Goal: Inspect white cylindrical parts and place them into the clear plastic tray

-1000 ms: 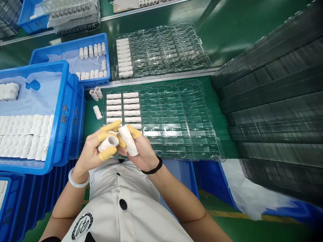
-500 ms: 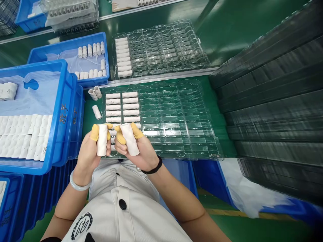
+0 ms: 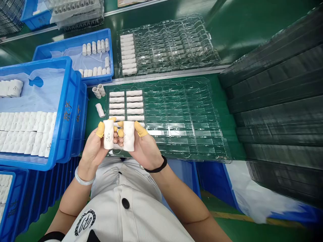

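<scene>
My left hand (image 3: 95, 147), with yellow finger cots on thumb and finger, grips a white ceramic tube (image 3: 108, 135) upright; dark handwritten marks show on its side. Close beside it, my right hand (image 3: 146, 148), also in yellow finger cots, pinches a second white ceramic tube (image 3: 129, 136). Both tubes are held over the near left part of a clear plastic tray (image 3: 176, 117). White tubes lie in two columns at that tray's left, the nearest ones partly hidden by my hands. Left of the tray are two standing tubes (image 3: 99, 91) and one lying tube (image 3: 100, 110).
Stacked blue crates (image 3: 66, 111) with rows of white tubes stand at left, and another blue crate (image 3: 111, 53) lies behind. A second clear tray (image 3: 174, 43) holds one column of tubes. A tall stack of dark trays (image 3: 280, 111) rises at right.
Both tubes have turned in my fingers; handwriting now shows on the left one, and the right one stands straighter. The whole view has shifted slightly.
</scene>
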Demonstrator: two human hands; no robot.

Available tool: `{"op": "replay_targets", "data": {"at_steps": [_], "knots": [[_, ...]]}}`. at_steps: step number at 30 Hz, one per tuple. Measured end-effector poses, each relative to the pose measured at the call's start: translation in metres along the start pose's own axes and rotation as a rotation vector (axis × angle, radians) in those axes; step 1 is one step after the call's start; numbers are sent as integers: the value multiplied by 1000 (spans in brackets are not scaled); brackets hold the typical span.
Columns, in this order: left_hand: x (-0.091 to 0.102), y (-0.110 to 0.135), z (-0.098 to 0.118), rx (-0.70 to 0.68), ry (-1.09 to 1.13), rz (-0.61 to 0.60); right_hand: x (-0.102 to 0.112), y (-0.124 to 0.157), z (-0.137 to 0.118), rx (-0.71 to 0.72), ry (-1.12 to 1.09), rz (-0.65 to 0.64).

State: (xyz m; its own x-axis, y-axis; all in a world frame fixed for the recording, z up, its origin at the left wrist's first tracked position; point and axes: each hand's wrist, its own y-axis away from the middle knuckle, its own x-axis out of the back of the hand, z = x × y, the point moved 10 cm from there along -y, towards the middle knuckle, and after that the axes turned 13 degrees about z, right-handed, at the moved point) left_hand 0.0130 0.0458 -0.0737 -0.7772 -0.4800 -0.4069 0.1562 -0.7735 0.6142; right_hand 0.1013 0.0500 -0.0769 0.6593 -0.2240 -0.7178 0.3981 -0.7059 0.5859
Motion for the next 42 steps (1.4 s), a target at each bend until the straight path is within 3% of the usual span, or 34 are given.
{"op": "replay_targets", "data": {"at_steps": [3,8,16,23,29,37,42], "knots": [[2,-1,-2,20,10,19,-2,1,-1,33,29,-51],[-7,1,-2,15,-30,-71,-3,3,-10,162,76,-76],[3,-3,-2,-14,-11,57,4,0,-4,42,9,21],[-5,-1,-4,27,-11,1,3,0,-6,90,25,-32],[6,-6,-5,7,-36,89,-1,0,-2,11,9,-49],[-5,-3,-6,65,44,33,3,-2,-7,118,37,-47],[5,-6,-7,42,-16,131,3,-3,-3,55,-15,-63]]}}
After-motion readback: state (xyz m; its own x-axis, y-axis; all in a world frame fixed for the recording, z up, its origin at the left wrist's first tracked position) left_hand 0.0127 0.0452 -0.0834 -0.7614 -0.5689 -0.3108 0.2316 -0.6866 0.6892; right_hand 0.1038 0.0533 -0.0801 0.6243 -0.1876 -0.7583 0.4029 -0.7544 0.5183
